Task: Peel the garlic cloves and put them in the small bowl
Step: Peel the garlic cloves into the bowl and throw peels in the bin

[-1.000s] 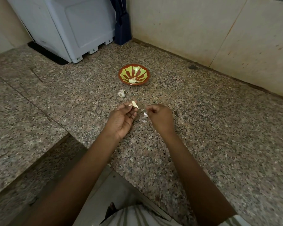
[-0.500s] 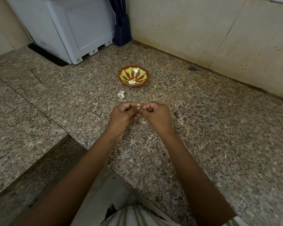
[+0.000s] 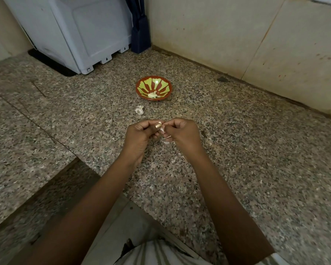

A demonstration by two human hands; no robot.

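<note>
My left hand [image 3: 139, 135] and my right hand [image 3: 183, 133] meet above the granite counter, both pinching one garlic clove [image 3: 161, 128] between their fingertips; the clove is mostly hidden by the fingers. Thin white skin [image 3: 165, 140] hangs and lies just below the hands. Farther back stands the small red bowl [image 3: 166, 86] with a yellow-green pattern, holding peeled pale cloves [image 3: 152, 95]. A bit of garlic bulb [image 3: 139, 109] lies on the counter between the bowl and my hands.
A grey-white appliance [image 3: 75, 33] stands at the back left on a dark mat. A dark blue object [image 3: 140, 35] leans in the corner. Tiled walls close the back and right. The counter edge [image 3: 134, 205] drops off near my body.
One second ago my hands were apart, the left holding the clove up. They have come together on the clove and now pull at its skin.
</note>
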